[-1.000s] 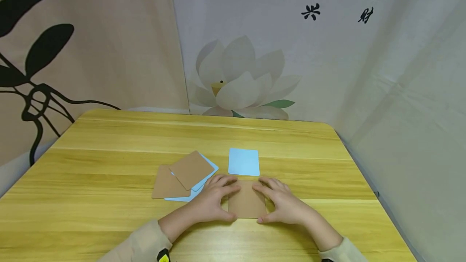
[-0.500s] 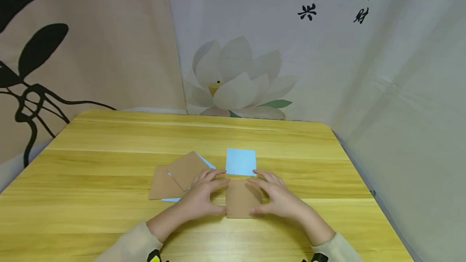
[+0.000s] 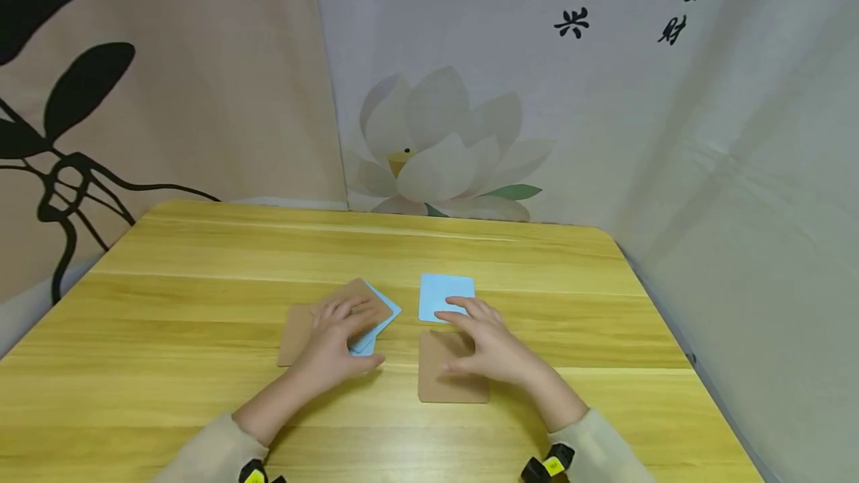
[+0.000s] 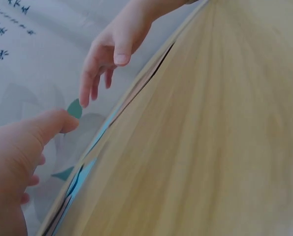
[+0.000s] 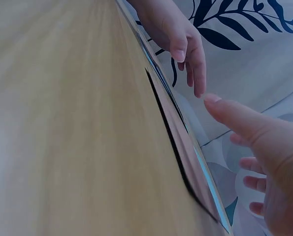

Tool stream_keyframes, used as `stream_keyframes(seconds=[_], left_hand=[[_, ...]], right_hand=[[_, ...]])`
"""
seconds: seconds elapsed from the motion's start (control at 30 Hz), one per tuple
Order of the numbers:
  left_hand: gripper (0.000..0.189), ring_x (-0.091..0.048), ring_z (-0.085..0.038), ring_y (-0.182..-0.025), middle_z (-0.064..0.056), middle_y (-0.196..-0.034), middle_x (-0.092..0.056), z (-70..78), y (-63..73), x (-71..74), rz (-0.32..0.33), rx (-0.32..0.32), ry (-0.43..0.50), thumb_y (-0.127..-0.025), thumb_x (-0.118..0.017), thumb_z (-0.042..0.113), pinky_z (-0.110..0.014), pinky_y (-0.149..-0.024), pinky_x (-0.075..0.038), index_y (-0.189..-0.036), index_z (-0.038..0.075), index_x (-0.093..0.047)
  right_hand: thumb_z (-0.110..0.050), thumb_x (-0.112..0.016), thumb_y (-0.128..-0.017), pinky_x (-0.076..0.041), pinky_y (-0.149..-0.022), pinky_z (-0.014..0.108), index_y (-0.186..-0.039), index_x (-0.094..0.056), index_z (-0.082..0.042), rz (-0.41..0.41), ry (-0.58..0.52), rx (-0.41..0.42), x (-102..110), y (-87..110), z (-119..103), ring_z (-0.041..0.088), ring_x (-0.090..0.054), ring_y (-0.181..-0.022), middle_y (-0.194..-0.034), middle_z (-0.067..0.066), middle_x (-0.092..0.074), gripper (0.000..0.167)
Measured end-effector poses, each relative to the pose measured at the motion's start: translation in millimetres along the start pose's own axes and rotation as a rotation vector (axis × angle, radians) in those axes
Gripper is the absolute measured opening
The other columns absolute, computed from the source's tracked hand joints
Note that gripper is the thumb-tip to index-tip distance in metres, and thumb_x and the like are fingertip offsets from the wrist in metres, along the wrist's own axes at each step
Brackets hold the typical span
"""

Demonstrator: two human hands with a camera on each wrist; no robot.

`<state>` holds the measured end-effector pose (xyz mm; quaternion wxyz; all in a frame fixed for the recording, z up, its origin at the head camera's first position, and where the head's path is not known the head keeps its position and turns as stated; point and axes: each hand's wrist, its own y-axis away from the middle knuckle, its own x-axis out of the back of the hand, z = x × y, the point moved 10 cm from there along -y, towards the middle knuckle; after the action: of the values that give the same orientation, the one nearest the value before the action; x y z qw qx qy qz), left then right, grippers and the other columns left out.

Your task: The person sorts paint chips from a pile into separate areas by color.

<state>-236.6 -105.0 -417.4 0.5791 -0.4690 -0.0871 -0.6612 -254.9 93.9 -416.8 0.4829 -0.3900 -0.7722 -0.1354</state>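
My left hand (image 3: 329, 345) hovers over a loose pile of square cards, fingers spread and lightly bent, holding nothing. In the pile, one brown card (image 3: 291, 341) lies at the left and another brown card (image 3: 353, 289) overlaps it, with blue cards (image 3: 384, 319) poking out underneath. My right hand (image 3: 493, 345) hangs above a single brown card (image 3: 436, 386), its thumb and fingers apart. Behind that card lies a light blue card (image 3: 436, 291), partly covered by my right fingertips in the head view. Both wrist views show air between the hands and the cards.
The wooden table (image 3: 201, 259) has rounded far corners. Behind it hangs a curtain (image 3: 604, 133) printed with a lotus, leaves and black characters. Black-and-yellow devices (image 3: 553, 464) sit at both sleeves.
Both hands have come off the single brown card. My left hand has moved left over the pile; my right hand has lifted and shifted slightly left. The cards stay where they lay.
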Motion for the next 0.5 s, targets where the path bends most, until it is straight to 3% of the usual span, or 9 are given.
stream_keyframes(seconds=[0.23, 0.5], left_hand=[[0.071, -0.033, -0.037, -0.128, -0.015, -0.141, -0.045, -15.7, 5.2, 15.9, 0.043, 0.100, -0.045, -0.069, -0.085, 0.035, -0.060, -0.099, -0.021, -0.128, 0.004, -0.061], [0.075, -0.031, -0.041, -0.127, -0.019, -0.139, -0.045, -31.9, 12.6, 26.0, 0.052, 0.207, -0.094, -0.068, -0.086, 0.035, -0.062, -0.101, -0.015, -0.130, 0.003, -0.059]], right_hand=[[-0.043, -0.080, -0.076, -0.013, -0.107, 0.058, -0.141, -0.049, -0.017, -0.011, -0.007, 0.047, -4.2, -17.1, -9.5, 0.027, -0.022, -0.137, -0.151, 0.009, -0.032, 0.077], [-0.040, -0.079, -0.077, -0.018, -0.107, 0.055, -0.141, -0.048, -0.018, -0.031, -0.002, 0.095, -6.4, -42.4, -24.8, 0.025, -0.021, -0.139, -0.152, 0.005, -0.030, 0.075]])
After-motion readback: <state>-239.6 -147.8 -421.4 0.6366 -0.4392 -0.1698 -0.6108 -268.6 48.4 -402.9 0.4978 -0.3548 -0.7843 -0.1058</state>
